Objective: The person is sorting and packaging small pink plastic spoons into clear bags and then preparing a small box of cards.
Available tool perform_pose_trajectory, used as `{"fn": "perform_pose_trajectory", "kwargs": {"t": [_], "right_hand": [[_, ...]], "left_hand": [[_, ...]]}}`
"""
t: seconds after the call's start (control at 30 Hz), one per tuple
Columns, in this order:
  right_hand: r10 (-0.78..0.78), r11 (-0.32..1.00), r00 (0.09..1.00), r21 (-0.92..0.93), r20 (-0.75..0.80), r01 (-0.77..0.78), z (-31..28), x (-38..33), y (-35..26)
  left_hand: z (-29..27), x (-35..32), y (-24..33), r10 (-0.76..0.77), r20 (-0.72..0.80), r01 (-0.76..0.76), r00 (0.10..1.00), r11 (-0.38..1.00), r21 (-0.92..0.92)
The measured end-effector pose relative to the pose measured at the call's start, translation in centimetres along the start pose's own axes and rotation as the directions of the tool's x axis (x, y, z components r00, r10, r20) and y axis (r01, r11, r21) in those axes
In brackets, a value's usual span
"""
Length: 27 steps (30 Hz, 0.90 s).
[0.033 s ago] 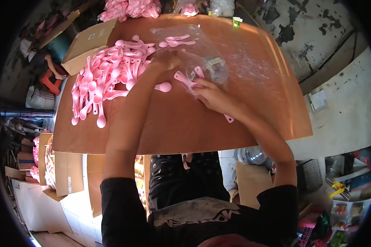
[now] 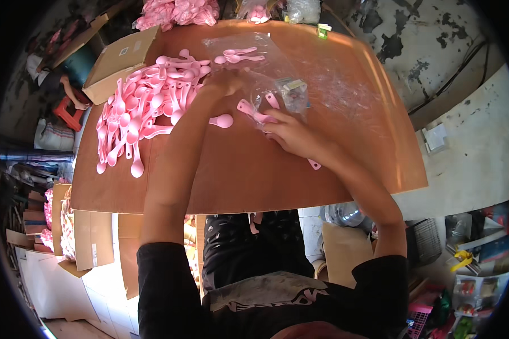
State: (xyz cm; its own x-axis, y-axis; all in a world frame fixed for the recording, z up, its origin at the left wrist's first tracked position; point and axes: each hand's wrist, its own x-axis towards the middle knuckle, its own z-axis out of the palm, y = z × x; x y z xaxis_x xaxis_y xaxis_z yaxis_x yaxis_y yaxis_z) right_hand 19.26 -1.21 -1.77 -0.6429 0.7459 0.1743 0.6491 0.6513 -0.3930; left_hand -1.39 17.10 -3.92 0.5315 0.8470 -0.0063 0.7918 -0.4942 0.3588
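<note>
My right hand is closed around several pink plastic spoons, whose handle ends stick out past the fingers on both sides. At its far side, my left hand pinches the edge of a crumpled clear plastic bag; its fingertips are partly hidden. Between the hands, the bag's near part lies close to the spoon handles, and I cannot tell whether any are inside it. Left of my left forearm spreads a large heap of loose pink spoons. One single spoon pokes out right of that forearm.
More pink spoons lie on a flat clear bag beyond my left hand. A cardboard box borders the heap. Clear wrappers cover the right part of the brown table. A person's leg shows far left.
The whole view has shifted very slightly. Both hands keep their holds, and nothing else has visibly moved.
</note>
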Motion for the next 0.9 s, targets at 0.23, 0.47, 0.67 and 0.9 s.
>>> {"fn": "perform_pose_trajectory", "kwargs": {"t": [0.23,0.47,0.67,0.9], "right_hand": [[-0.132,0.973,0.985,0.173,-0.113,0.15,-0.2,-1.4,2.3],[0.004,0.944,0.974,0.321,-0.227,0.071,-2.3,-2.0,2.8],[0.081,0.598,0.995,0.801,-0.057,-0.003,-5.5,-2.3,2.4],[0.183,0.582,0.965,0.812,-0.186,0.046,-5.9,-6.5,-1.7]], "left_hand": [[-0.3,3.0,-3.2,-0.229,-0.018,0.22,0.973,0.951,-0.219],[-3.9,-4.2,4.7,0.232,-0.647,-0.406,0.726,0.904,-0.131],[-3.1,-11.7,12.4,0.67,-0.417,-0.691,0.614,0.712,0.126],[-1.7,-16.9,13.2,0.458,-0.408,-0.524,0.79,0.85,-0.062]]}}
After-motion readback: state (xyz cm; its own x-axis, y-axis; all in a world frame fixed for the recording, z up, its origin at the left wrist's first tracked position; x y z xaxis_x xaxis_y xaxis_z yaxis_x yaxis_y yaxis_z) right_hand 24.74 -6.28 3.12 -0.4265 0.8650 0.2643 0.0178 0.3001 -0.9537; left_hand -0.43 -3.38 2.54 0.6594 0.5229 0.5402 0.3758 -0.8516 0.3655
